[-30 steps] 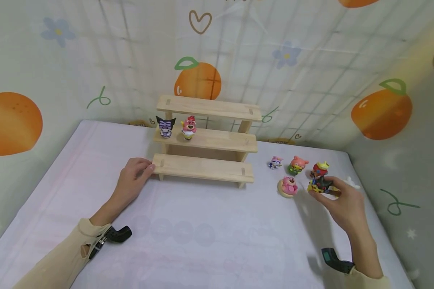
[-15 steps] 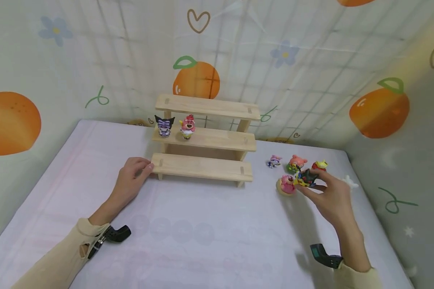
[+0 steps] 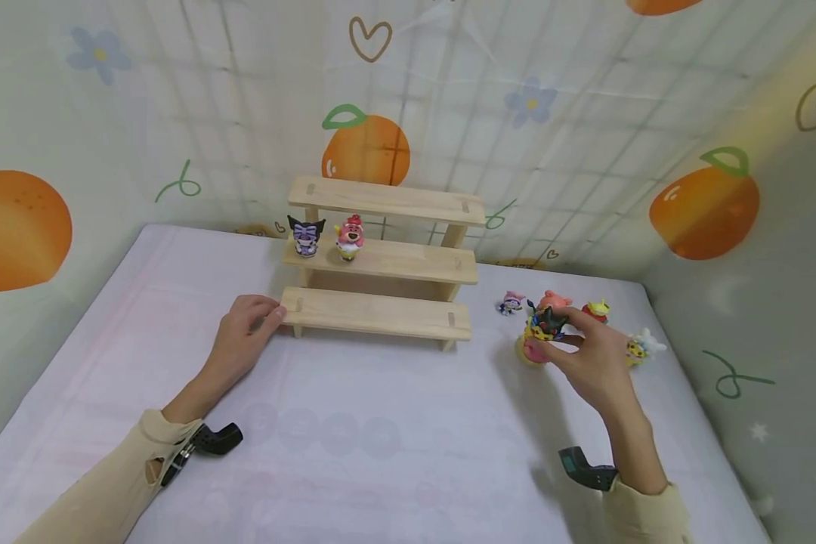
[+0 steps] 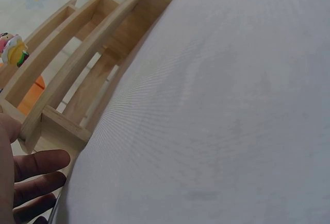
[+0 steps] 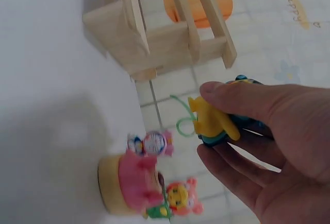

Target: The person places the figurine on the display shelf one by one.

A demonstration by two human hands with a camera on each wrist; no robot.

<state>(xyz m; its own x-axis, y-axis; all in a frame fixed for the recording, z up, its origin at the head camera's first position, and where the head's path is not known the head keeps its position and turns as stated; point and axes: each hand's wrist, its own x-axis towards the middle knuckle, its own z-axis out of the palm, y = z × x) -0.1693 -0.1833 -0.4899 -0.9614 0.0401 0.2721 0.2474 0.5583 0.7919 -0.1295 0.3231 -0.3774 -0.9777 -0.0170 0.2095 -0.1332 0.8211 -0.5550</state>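
Observation:
In the head view my right hand (image 3: 593,361) pinches a small figurine (image 3: 544,323) with black, yellow and blue parts, raised above the table. The right wrist view shows its yellow and blue side (image 5: 211,118) between thumb and fingers. Below it, partly covered, are a pink bear figurine on a round base (image 5: 136,183) and a figurine with a pink-eared hood (image 5: 183,195). My left hand (image 3: 245,336) touches the left end of a three-step wooden shelf (image 3: 381,313), its fingers loosely extended in the left wrist view. A black-eared purple figurine (image 3: 306,237) and a pink bear figurine (image 3: 350,238) stand on the middle step.
Right of the shelf stands a small purple-and-white figurine (image 3: 511,303). Farther right are a red-and-yellow figurine (image 3: 595,310) and a white-eared yellow one (image 3: 642,347). A white cloth covers the table (image 3: 353,453). Printed curtains (image 3: 231,113) hang behind it.
My right hand has moved left with the black-and-yellow figurine, now in front of the hooded one and the pink bear. The white-eared figurine has come into view. My left hand stays at the shelf.

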